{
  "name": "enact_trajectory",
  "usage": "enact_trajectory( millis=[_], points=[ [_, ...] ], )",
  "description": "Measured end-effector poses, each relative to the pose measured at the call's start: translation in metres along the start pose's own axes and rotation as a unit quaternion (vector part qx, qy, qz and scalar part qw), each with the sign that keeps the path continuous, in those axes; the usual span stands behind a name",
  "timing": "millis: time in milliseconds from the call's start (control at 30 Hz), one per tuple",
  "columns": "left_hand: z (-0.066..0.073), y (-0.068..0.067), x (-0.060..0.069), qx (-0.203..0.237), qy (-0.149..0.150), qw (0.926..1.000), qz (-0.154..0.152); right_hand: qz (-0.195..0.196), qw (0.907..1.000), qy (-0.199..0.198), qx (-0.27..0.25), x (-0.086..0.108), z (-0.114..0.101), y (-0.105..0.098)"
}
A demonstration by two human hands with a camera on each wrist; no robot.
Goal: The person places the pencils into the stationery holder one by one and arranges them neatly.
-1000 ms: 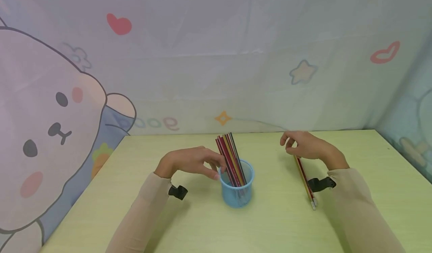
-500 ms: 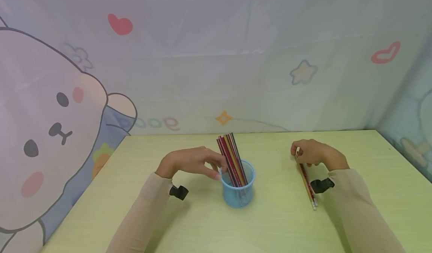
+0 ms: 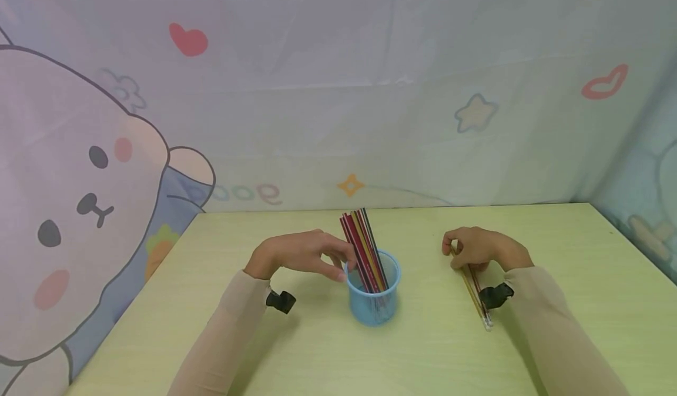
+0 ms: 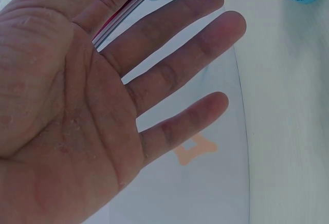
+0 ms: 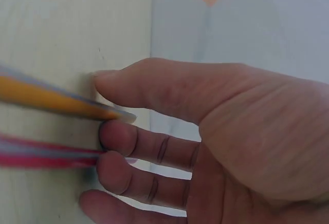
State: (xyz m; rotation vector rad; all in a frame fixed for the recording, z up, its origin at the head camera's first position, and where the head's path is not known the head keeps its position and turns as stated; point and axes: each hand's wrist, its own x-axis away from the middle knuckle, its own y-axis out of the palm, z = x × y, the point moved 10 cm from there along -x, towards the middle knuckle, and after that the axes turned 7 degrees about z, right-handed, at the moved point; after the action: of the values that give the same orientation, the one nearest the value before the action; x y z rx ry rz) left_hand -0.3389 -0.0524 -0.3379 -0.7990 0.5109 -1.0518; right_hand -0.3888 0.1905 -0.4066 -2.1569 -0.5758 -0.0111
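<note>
A light blue mesh pencil cup [image 3: 372, 309] stands upright on the table, with several dark red, yellow and black pencils [image 3: 364, 246] leaning left in it. At its left rim is my left hand [image 3: 304, 254], fingers mostly straight, index finger touching the rim; the left wrist view hides the thumb. Over on the right, my right hand [image 3: 483, 249] holds the far ends of two pencils, thumb and curled fingers around them. One is a yellow pencil [image 5: 56, 98] between thumb and index finger; a red pencil [image 5: 41, 154] lies lower, against the fingertips. Their white ends point toward me.
The pale yellow-green table [image 3: 412, 355] ends at a printed cloth backdrop [image 3: 317, 114] just beyond the hands. A black wrist camera [image 3: 280, 301] sits under the left wrist, another black wrist camera [image 3: 497, 296] under the right.
My right hand first came down onto the two pencils, then shifted left, their eraser ends moving slightly left with it. My left hand and the cup have stayed in place.
</note>
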Motion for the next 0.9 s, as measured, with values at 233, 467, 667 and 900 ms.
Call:
enact_trajectory(
  millis=[233, 467, 667, 900],
  points=[
    [0.001, 0.000, -0.001, -0.002, 0.007, 1.0000, 0.000, 0.025, 0.9991, -0.019, 0.028, -0.007, -0.012, 0.006],
    [0.002, 0.000, 0.000, -0.002, 0.007, 1.0000, 0.000, 0.067, 0.9911, -0.045, 0.106, -0.014, -0.031, 0.013],
    [0.001, 0.001, 0.001, -0.001, 0.005, 1.0000, 0.001, 0.079, 0.9866, -0.073, 0.123, -0.018, -0.048, 0.020],
    [0.001, 0.001, 0.000, -0.001, 0.009, 1.0000, -0.001, 0.073, 0.9875, -0.134, 0.038, -0.017, -0.067, 0.014]
  ],
)
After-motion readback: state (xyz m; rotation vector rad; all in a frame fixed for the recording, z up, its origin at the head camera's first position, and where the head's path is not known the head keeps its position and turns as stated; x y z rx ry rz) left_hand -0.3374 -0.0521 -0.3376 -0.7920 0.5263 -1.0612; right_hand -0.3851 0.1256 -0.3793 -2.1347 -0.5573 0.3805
